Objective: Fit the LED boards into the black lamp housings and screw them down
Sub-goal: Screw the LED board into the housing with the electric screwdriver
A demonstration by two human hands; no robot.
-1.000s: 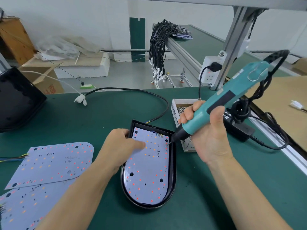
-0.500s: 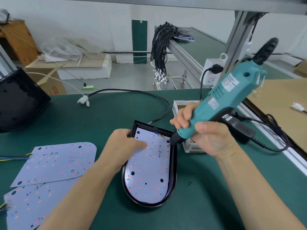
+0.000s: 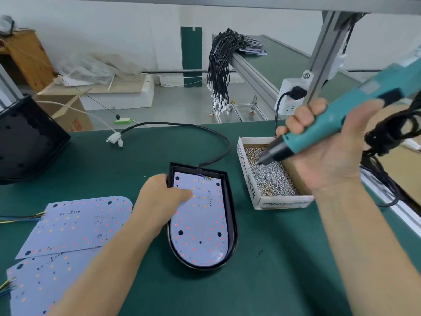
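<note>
A black lamp housing (image 3: 232, 226) lies in the middle of the green table with a white LED board (image 3: 200, 226) seated inside it. My left hand (image 3: 161, 197) rests on the housing's left rim, its thumb pressing the board's upper left part. My right hand (image 3: 328, 147) grips a teal electric screwdriver (image 3: 337, 126). The driver's black tip dips into a cardboard box of silver screws (image 3: 271, 176) to the right of the housing.
Two loose LED boards (image 3: 75, 224) lie at the left, with coloured wires off the left edge. A black cable (image 3: 191, 127) loops from the housing to a white connector. A stack of black housings (image 3: 27, 140) stands far left. The screwdriver's cord and adapter lie at the right edge.
My right hand lifted the screwdriver off the board's upper right corner and swung it right, into the screw box. The left hand stayed on the board.
</note>
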